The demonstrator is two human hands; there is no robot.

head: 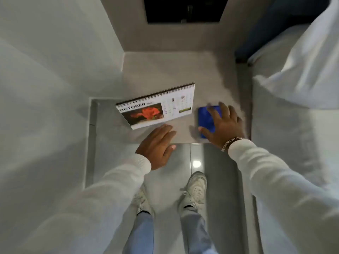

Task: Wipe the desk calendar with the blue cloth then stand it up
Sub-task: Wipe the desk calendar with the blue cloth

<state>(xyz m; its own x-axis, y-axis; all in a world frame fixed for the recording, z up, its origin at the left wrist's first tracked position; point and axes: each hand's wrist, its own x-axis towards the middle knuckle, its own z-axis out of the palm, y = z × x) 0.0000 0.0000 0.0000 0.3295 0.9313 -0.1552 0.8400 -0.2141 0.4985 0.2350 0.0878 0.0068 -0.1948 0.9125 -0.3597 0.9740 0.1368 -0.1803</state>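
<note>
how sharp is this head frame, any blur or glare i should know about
Head view: motion blur smears the right hand over the blue cloth; the desk calendar reads "OCTOBER" but its date grid is too soft to read; a bright glare spot sits on the glossy floor; wide-angle distortion stretches the sleeves at the edges.

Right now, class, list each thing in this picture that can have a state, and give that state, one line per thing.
Desk calendar: lying flat on the grey surface, open at October, not yet stood up.
Blue cloth: folded, lying flat to the right of the calendar, apart from it.
Right hand: spread, fingers resting on the cloth, no closed grip.
Left hand: open, empty, just short of the calendar's near edge.
</note>
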